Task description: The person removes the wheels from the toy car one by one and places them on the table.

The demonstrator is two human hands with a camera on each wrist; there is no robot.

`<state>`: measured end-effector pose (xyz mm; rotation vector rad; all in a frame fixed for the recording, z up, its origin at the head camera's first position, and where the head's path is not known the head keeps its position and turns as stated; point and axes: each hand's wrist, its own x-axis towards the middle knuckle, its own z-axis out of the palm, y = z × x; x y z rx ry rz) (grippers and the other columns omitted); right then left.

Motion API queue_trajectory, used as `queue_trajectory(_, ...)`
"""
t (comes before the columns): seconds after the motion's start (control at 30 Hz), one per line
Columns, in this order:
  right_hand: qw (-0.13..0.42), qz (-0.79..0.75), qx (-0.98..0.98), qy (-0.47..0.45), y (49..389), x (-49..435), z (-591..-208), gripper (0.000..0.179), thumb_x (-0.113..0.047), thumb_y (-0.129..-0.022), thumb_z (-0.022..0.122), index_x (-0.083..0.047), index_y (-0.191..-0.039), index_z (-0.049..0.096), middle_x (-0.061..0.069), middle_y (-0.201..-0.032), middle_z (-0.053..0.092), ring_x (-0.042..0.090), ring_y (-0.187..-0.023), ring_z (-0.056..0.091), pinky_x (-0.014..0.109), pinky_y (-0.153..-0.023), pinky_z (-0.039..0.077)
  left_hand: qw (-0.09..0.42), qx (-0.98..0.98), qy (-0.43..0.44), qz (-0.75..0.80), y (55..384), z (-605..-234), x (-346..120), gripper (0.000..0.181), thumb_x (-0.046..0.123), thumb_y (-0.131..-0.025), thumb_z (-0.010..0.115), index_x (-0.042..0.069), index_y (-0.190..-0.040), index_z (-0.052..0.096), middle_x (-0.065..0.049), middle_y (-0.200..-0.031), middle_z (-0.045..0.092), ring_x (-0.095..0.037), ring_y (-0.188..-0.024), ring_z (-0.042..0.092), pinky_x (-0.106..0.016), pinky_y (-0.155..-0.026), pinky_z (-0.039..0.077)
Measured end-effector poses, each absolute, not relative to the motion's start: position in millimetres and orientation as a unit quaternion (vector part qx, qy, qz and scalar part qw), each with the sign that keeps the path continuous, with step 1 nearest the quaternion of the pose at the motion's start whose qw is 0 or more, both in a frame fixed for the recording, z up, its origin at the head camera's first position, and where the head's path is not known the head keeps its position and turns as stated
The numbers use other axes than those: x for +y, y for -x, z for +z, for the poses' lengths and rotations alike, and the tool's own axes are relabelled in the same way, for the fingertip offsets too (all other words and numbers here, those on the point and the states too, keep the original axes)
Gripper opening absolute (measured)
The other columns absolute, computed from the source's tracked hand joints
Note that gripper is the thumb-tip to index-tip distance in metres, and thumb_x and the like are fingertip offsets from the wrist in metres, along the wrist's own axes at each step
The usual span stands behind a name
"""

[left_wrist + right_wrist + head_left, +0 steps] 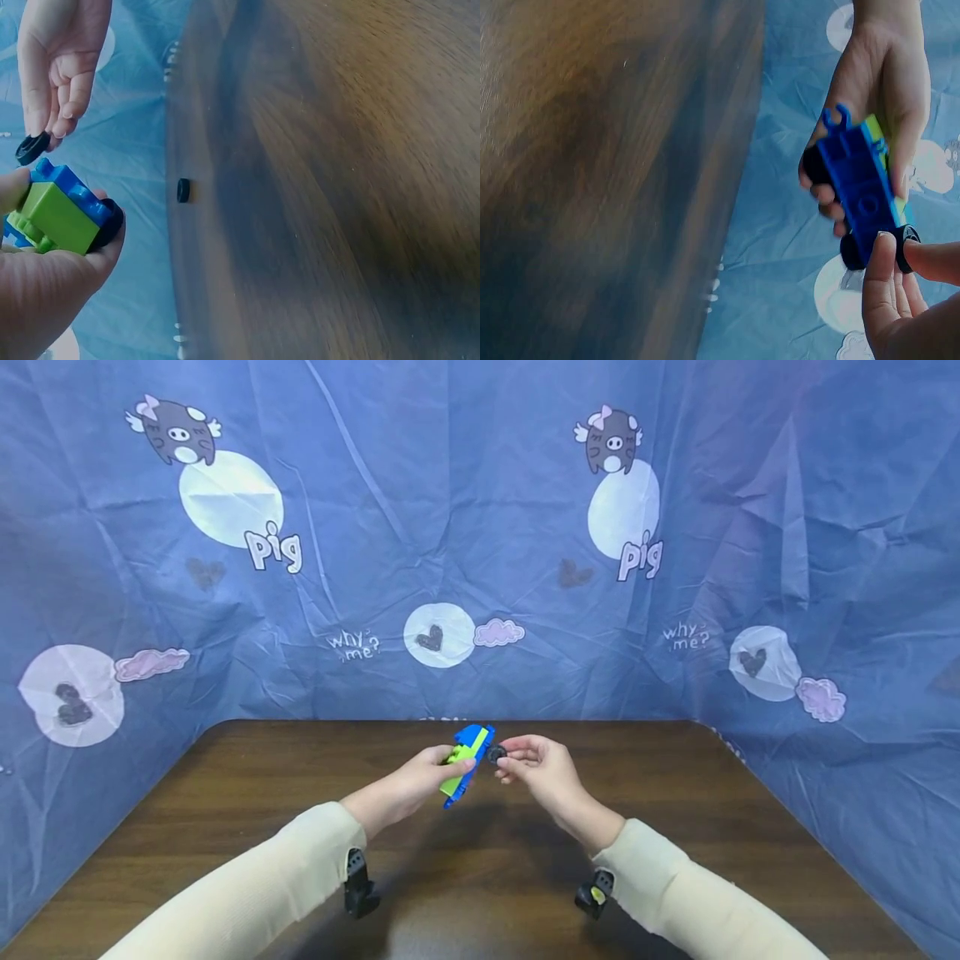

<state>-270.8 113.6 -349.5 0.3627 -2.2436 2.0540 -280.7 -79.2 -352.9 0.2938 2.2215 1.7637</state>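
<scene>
My left hand [412,781] grips a blue and lime-green building-block toy car [467,760], held tilted above the table. Its blue underside [855,169] shows in the right wrist view, with a hook-like end and black wheels [817,165] along one side. Thumb and fingers of my right hand [551,777] pinch a loose-looking black wheel [497,754]. That wheel is right at the car's other side, at the end away from the hook. On the table near the far edge stands another small black wheel [184,190], seen in the left wrist view.
The dark brown wooden table [285,827] lies under both hands. Behind it and at its sides hangs a blue printed cloth [480,527]. Black devices [360,885] are strapped at both wrists below the pale sleeves.
</scene>
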Motion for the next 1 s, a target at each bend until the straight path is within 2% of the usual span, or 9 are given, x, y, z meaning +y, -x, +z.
queue_trajectory(0.13, 0.043, 0.672, -0.732, -0.103, 276.2, 118.4, -348.9, 0.021, 0.011, -0.085, 0.063, 0.013, -0.106, 0.059, 0.012, -0.080, 0.067, 0.011, -0.064, 0.066, 0.026, -0.065, 0.057, 0.143, 0.764, -0.117, 0.618, 278.1, -352.4, -81.0, 0.044, 0.018, -0.100, 0.053, -0.008, -0.133, 0.041, -0.019, -0.109, 0.062, -0.021, -0.094, 0.064, -0.030, -0.080, 0.051)
queue_trajectory(0.2, 0.044, 0.673, -0.731, -0.098, 277.8, 120.5, -348.9, 0.021, 0.011, -0.085, 0.062, 0.013, -0.106, 0.059, 0.011, -0.079, 0.067, 0.011, -0.064, 0.066, 0.025, -0.064, 0.057, 0.137, 0.761, -0.120, 0.623, 276.1, -353.0, -80.8, 0.041, 0.016, -0.099, 0.054, -0.007, -0.131, 0.043, -0.019, -0.108, 0.062, -0.018, -0.090, 0.063, -0.029, -0.078, 0.050)
queue_trajectory(0.43, 0.054, 0.682, -0.723, -0.093, 279.6, 127.1, -345.4, 0.022, 0.013, -0.086, 0.060, 0.016, -0.108, 0.058, 0.016, -0.084, 0.068, 0.010, -0.066, 0.065, 0.021, -0.065, 0.056, 0.083, 0.783, -0.112, 0.606, 269.6, -356.4, -76.7, 0.037, 0.017, -0.094, 0.061, -0.005, -0.123, 0.053, -0.010, -0.103, 0.059, -0.016, -0.090, 0.055, -0.030, -0.083, 0.046)
queue_trajectory(0.57, 0.059, 0.684, -0.722, -0.084, 282.6, 131.4, -344.1, 0.022, 0.014, -0.086, 0.059, 0.016, -0.108, 0.059, 0.012, -0.084, 0.069, 0.009, -0.066, 0.065, 0.022, -0.066, 0.055, 0.063, 0.786, -0.108, 0.606, 269.0, -358.3, -75.9, 0.034, 0.015, -0.092, 0.064, -0.006, -0.118, 0.057, -0.011, -0.105, 0.061, -0.016, -0.090, 0.055, -0.033, -0.085, 0.047)
queue_trajectory(0.73, 0.053, 0.687, -0.721, -0.075, 287.5, 136.6, -344.4, 0.023, 0.013, -0.086, 0.059, 0.016, -0.109, 0.059, 0.009, -0.083, 0.069, 0.010, -0.067, 0.066, 0.023, -0.067, 0.055, 0.062, 0.789, -0.096, 0.603, 267.6, -359.9, -78.6, 0.037, 0.016, -0.091, 0.065, -0.006, -0.120, 0.056, -0.014, -0.112, 0.061, -0.018, -0.094, 0.056, -0.041, -0.091, 0.047)
queue_trajectory(0.9, 0.041, 0.695, -0.716, -0.051, 292.9, 141.5, -344.2, 0.024, 0.011, -0.088, 0.060, 0.017, -0.110, 0.059, 0.007, -0.083, 0.070, 0.009, -0.065, 0.066, 0.024, -0.067, 0.056, 0.079, 0.791, -0.092, 0.599, 264.7, -359.6, -79.9, 0.040, 0.018, -0.092, 0.065, -0.006, -0.122, 0.055, -0.014, -0.113, 0.060, -0.021, -0.099, 0.055, -0.041, -0.091, 0.047)
queue_trajectory(1.0, 0.030, 0.707, -0.706, -0.037, 296.4, 144.6, -345.0, 0.026, 0.011, -0.088, 0.059, 0.019, -0.113, 0.057, 0.007, -0.082, 0.069, 0.008, -0.065, 0.065, 0.023, -0.067, 0.056, 0.079, 0.791, -0.093, 0.600, 262.6, -358.0, -78.7, 0.040, 0.018, -0.091, 0.066, -0.006, -0.122, 0.055, -0.013, -0.111, 0.060, -0.020, -0.098, 0.055, -0.035, -0.087, 0.048)
